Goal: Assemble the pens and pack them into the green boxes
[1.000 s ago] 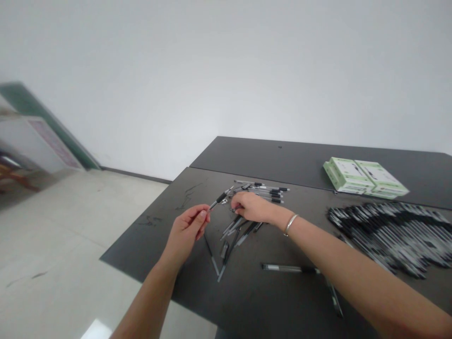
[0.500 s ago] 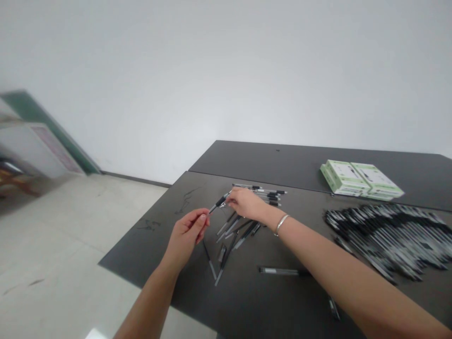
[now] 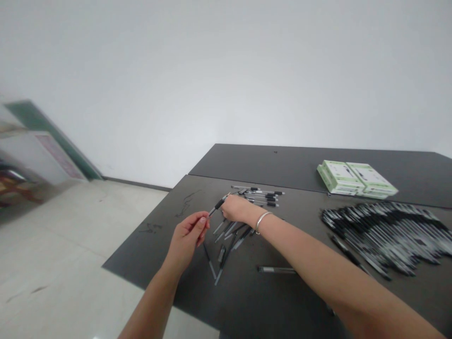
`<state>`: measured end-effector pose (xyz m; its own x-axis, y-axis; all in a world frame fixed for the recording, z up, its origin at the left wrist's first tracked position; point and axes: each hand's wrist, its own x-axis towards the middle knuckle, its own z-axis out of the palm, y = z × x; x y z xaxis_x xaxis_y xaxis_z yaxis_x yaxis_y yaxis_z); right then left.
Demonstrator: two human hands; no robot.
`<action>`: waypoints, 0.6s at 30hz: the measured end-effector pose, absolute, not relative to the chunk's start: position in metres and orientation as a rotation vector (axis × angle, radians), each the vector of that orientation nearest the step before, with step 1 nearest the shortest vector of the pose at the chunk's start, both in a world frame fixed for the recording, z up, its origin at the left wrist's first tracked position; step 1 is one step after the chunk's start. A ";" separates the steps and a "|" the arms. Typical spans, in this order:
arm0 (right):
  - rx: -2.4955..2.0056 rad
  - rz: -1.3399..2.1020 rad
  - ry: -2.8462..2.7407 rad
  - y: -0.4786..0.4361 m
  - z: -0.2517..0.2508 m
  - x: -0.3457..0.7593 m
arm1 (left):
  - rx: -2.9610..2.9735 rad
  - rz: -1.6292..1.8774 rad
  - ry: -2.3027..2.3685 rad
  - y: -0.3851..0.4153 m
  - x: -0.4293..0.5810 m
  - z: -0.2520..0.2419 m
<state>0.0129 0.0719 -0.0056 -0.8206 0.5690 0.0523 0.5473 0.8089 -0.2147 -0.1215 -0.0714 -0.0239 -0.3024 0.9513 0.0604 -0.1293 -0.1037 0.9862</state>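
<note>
My left hand (image 3: 186, 237) pinches a black-gripped pen (image 3: 218, 204) between thumb and fingers, with the pen slanting up and to the right. My right hand (image 3: 237, 209) has its fingers closed around the far part of the same pen. Just beyond and below my hands lie loose pens: a roughly parallel row (image 3: 261, 196) and a scattered heap (image 3: 228, 242). A single pen (image 3: 276, 270) lies apart under my right forearm, partly hidden by it.
The pens are on a dark table (image 3: 151, 249) butted against a second dark table (image 3: 268, 161). A large fanned mass of pens (image 3: 386, 238) and pale green boxes (image 3: 357, 179) lie to the right. Its left edge drops to a tiled floor (image 3: 67, 249).
My right hand has shifted left along the pen, and its fingers now close around it. The whole scene has drifted slightly left and down in view as my head moved.
</note>
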 end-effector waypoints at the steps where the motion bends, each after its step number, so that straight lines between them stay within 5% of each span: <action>1: -0.899 0.319 -2.843 0.071 -0.003 0.017 | 1.002 1.559 1.266 -0.072 -0.120 -0.023; 8: -1.026 0.577 -2.346 0.045 0.011 0.087 | 1.013 1.521 1.282 -0.080 -0.110 -0.020; 13: -0.755 1.258 -1.519 -0.003 0.031 0.138 | 1.133 1.414 1.254 -0.087 -0.084 -0.016; 18: -0.633 1.196 -1.475 -0.040 0.054 0.166 | 1.285 1.341 1.264 -0.097 -0.062 -0.003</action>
<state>0.1656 -0.0399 0.0540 -0.2759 0.8733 0.4015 -0.2123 0.3520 -0.9116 -0.0619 -0.0967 -0.0031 -0.0935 0.9888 0.1161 0.0576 -0.1111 0.9921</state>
